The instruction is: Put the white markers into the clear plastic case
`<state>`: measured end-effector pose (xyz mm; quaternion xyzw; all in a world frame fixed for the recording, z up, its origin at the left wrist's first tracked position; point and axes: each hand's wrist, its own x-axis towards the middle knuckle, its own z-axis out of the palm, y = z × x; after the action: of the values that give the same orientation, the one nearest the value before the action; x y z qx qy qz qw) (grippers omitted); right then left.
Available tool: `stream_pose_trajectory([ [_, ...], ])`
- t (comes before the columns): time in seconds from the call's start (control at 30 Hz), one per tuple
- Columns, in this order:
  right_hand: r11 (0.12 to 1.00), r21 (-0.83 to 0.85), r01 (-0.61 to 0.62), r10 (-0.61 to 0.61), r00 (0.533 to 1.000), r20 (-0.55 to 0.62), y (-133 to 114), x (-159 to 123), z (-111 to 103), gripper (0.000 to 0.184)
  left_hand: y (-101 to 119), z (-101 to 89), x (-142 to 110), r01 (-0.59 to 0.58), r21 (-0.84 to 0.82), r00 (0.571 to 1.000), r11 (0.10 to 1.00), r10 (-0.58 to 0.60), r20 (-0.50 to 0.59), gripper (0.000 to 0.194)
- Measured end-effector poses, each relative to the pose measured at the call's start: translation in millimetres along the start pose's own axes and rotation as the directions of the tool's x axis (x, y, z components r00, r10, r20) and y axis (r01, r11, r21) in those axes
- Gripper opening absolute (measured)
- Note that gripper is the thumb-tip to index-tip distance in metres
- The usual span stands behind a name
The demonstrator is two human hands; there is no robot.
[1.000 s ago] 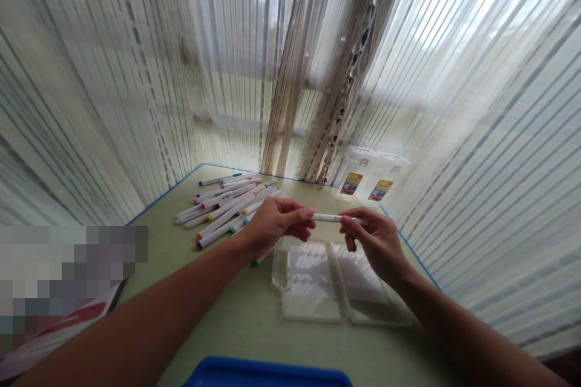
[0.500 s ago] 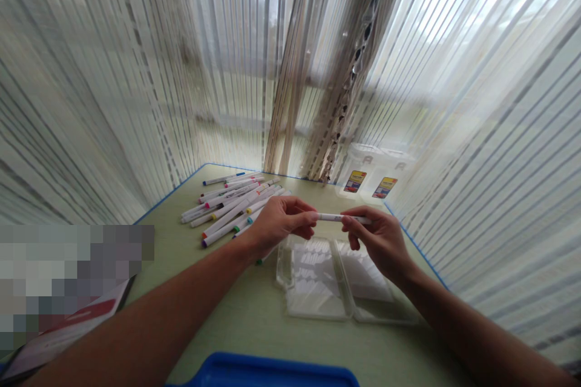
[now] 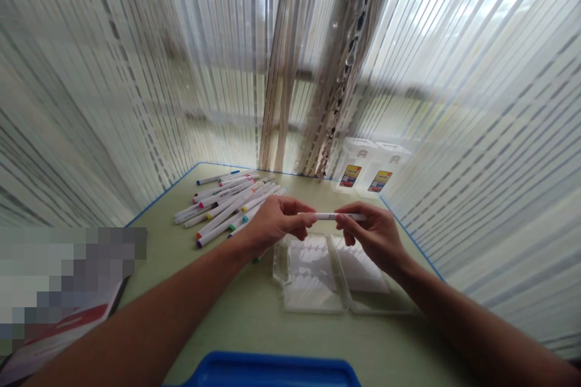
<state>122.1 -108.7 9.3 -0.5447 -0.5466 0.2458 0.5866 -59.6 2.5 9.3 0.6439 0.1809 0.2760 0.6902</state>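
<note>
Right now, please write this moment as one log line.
left hand: holds white marker | right hand: holds same marker | clear case: open on table | loose markers: on table

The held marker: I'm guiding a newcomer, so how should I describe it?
On the pale green table lies an open clear case. Above it in the picture, the left hand and right hand hold a slim white marker roughly level. Unlike the loose markers piled at left, it is held.

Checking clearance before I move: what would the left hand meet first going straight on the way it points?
Probably the right hand, which grips the other end of the white marker that the left hand holds; exact depth is unclear from this view.
</note>
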Motion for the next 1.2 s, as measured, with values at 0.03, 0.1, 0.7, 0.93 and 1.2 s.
stream_pose_trajectory([
  [0.03, 1.000, -0.001, -0.002, 0.002, 1.000, 0.002, 0, 0, 0, 0.025, 0, 0.2, 0, -0.002, 0.004, 1.000, 1.000, 0.002, -0.002, 0.034],
  [0.1, 1.000, -0.016, 0.000, 0.000, 1.000, 0.012, 0, 0, 1, 0.026, 1, 0.4, -1, -0.001, 0.026, 1.000, 1.000, 0.001, -0.006, 0.034],
  [0.7, 0.916, -0.394, 0.069, -0.068, 0.998, 0.016, -2, -8, 3, 0.029, 5, 13.9, -9, -0.099, 0.221, 0.993, 0.970, 0.082, 0.084, 0.030],
  [0.93, 0.921, -0.388, 0.048, -0.037, 0.999, 0.035, -4, -8, 3, 0.033, 2, 14.1, -9, -0.087, 0.096, 0.986, 0.992, 0.072, 0.148, 0.036],
  [1.2, 0.952, -0.294, 0.087, -0.075, 0.996, 0.053, -9, -10, 5, 0.022, 1, 11.5, -6, -0.141, 0.168, 0.990, 0.976, 0.136, 0.041, 0.031],
])
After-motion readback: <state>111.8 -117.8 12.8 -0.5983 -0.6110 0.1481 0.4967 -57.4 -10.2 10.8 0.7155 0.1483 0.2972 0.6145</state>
